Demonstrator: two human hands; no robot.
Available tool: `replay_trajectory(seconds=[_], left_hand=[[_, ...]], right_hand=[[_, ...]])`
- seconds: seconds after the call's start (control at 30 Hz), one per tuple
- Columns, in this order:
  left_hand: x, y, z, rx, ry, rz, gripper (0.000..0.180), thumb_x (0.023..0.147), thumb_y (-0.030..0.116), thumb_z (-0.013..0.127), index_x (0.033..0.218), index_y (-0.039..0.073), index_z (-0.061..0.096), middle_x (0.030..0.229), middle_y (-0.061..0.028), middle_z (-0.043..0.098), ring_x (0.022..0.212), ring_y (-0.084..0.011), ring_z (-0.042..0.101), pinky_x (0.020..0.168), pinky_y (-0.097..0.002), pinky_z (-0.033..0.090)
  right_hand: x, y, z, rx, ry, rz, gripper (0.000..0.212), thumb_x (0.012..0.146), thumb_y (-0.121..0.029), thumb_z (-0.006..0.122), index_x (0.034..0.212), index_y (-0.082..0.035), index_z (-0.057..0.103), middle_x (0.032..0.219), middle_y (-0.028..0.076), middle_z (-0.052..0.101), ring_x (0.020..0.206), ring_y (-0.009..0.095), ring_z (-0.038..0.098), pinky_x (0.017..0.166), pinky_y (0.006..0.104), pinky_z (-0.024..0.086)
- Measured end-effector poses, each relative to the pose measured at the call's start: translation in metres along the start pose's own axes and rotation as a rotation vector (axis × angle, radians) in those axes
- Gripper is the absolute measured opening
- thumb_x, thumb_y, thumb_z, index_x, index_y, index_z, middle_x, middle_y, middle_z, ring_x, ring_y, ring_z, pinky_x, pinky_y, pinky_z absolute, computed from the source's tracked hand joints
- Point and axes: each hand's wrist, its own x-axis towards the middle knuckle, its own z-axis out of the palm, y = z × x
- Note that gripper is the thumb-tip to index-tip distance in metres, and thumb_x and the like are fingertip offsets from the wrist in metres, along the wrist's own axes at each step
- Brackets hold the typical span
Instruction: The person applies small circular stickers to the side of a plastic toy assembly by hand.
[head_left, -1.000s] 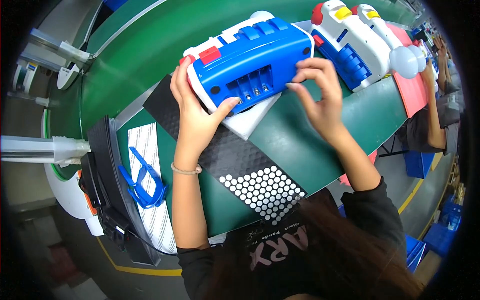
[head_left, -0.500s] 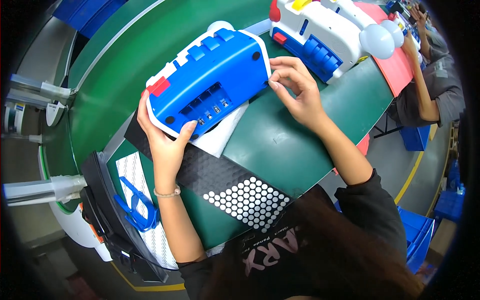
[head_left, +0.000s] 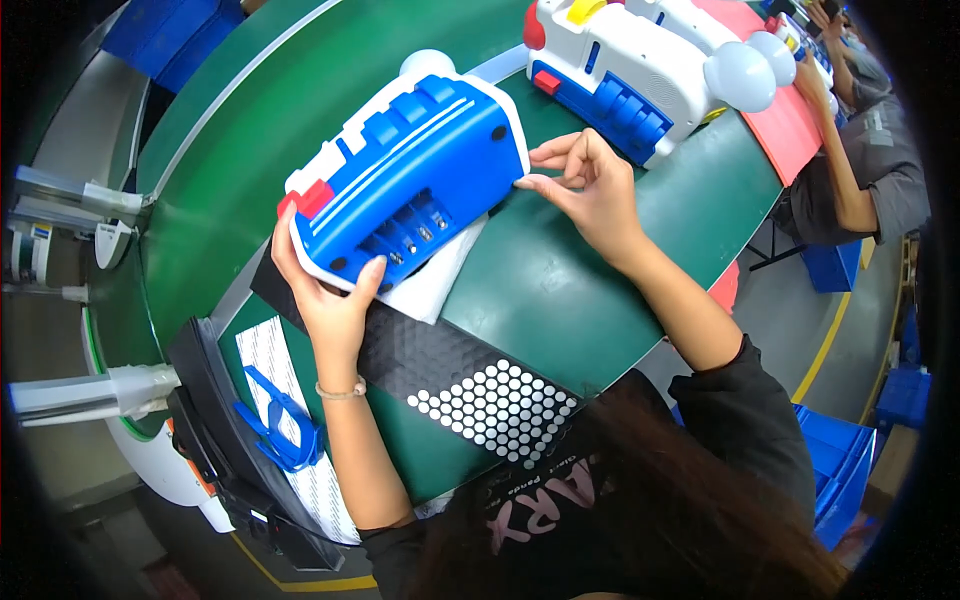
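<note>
A blue-and-white plastic toy [head_left: 450,155] is tilted up in front of me, its blue underside facing me. That underside has an open battery compartment [head_left: 405,235] with metal contacts inside, and dark round feet near the corners. My left hand [head_left: 330,305] grips the toy's near left corner, thumb on the underside, fingers by a red part [head_left: 308,200]. At the toy's right end, my right hand [head_left: 590,190] has its thumb and bent fingers closed against the white edge. Below the toy lies a black sheet [head_left: 400,345] with rows of white round spots [head_left: 500,405].
A white cloth-like pad [head_left: 440,290] lies under the toy. Similar white toys [head_left: 640,80] with pale globes stand far right, beside a red mat [head_left: 765,140]. A blue plastic part [head_left: 290,435] rests on a striped strip at left. Another person's arm [head_left: 840,180] shows at right.
The toy has tilted and shifted slightly left, with my left hand still on it. My right hand has moved slightly down and left along with the toy's right end.
</note>
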Motion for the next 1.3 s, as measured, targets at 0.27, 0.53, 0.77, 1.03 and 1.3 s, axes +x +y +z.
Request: replay_trajectory(seconds=[0.27, 0.53, 0.77, 1.03, 1.3], left_hand=[[-0.016, 0.006, -0.008, 0.484, 0.115, 0.421, 0.090, 0.052, 0.043, 0.081, 0.126, 0.012, 0.040, 0.127, -0.0178, 0.031, 0.119, -0.0363, 0.034, 0.096, -0.0474, 0.034], [-0.027, 0.062, 0.007, 0.515, -0.154, 1.000, 0.068, 0.065, 0.025, 0.069, 0.125, 0.019, 0.035, 0.133, -0.0330, 0.023, 0.114, -0.0499, 0.039, 0.088, -0.0547, 0.043], [-0.022, 0.044, 0.019, 0.713, -0.075, 0.729, 0.054, 0.074, 0.019, 0.067, 0.122, 0.029, 0.044, 0.132, -0.0259, 0.027, 0.115, -0.0463, 0.039, 0.090, -0.0592, 0.038], [-0.068, 0.083, -0.020, 0.999, -0.385, 0.076, 0.048, 0.078, 0.019, 0.059, 0.120, 0.000, 0.045, 0.111, -0.0158, 0.054, 0.100, -0.0278, 0.053, 0.084, -0.0376, 0.043], [-0.151, 0.097, -0.115, 1.117, 0.277, -0.250, 0.012, 0.075, 0.002, 0.058, 0.087, 0.001, 0.059, 0.084, -0.0125, 0.057, 0.082, -0.0292, 0.052, 0.072, -0.0368, 0.039]], right_hand=[[0.027, 0.023, -0.018, 0.650, -0.098, 0.448, 0.048, 0.094, -0.032, 0.042, 0.130, -0.001, 0.035, 0.122, 0.019, 0.051, 0.115, 0.027, 0.049, 0.098, 0.0383, 0.038], [0.017, -0.002, -0.051, 0.832, -0.393, 0.414, 0.090, 0.060, -0.024, 0.077, 0.134, -0.001, 0.031, 0.127, 0.011, 0.046, 0.117, 0.022, 0.044, 0.100, 0.0344, 0.036], [-0.017, -0.033, -0.045, 0.539, 0.194, 0.136, 0.097, 0.046, -0.019, 0.079, 0.130, -0.001, 0.034, 0.122, 0.014, 0.046, 0.111, 0.028, 0.048, 0.096, 0.0381, 0.038], [-0.035, -0.013, -0.042, -0.172, 0.465, -0.202, 0.074, 0.064, -0.004, 0.078, 0.125, 0.006, 0.038, 0.122, 0.017, 0.047, 0.109, 0.026, 0.049, 0.094, 0.0373, 0.039], [-0.019, -0.012, -0.019, -0.199, 0.551, -0.090, 0.071, 0.069, -0.005, 0.075, 0.127, 0.003, 0.033, 0.125, 0.017, 0.041, 0.113, 0.026, 0.044, 0.098, 0.0354, 0.033]])
